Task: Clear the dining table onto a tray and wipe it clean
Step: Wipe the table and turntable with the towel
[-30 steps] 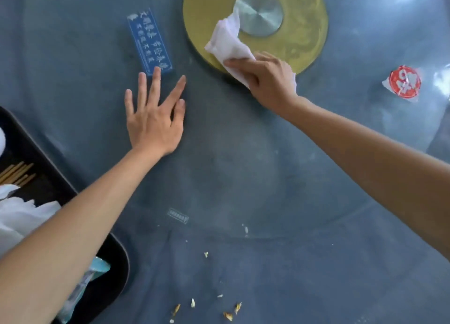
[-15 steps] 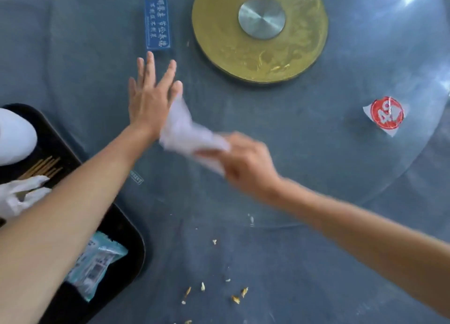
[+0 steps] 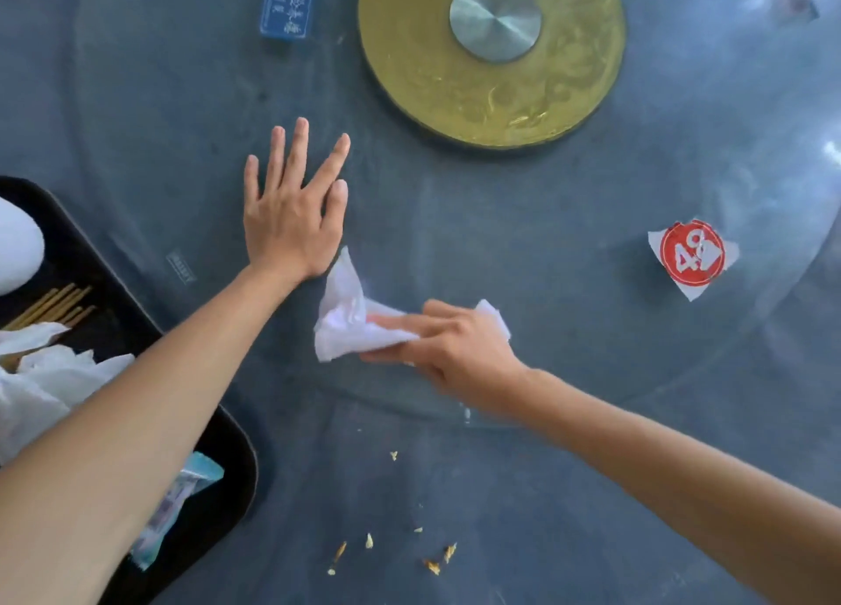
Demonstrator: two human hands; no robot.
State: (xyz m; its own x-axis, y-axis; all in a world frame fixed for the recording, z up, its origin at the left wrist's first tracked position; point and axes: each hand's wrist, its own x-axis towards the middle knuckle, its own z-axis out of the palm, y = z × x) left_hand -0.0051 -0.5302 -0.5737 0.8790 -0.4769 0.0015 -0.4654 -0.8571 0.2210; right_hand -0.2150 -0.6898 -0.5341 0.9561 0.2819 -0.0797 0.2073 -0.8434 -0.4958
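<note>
My right hand [image 3: 450,345] grips a crumpled white tissue [image 3: 343,322] and holds it on the glass turntable [image 3: 546,240], just below and to the right of my left hand. My left hand [image 3: 293,213] lies flat on the glass with its fingers spread. A black tray [image 3: 223,450] sits at the left edge, partly under my left forearm. It holds used white napkins [image 3: 45,377], wooden chopsticks [image 3: 54,306], a white dish [image 3: 16,245] and a teal wrapper [image 3: 182,500]. Several small food crumbs [image 3: 396,550] lie on the grey tablecloth near me.
A gold disc with a steel hub [image 3: 493,54] marks the turntable's centre. A blue sign plate [image 3: 286,4] lies at the top left of it. A red and white sticker numbered 49 [image 3: 691,256] sits at the right on the glass.
My right hand swept the tissue from the gold disc down and toward me across the glass. My left hand stayed flat on the glass.
</note>
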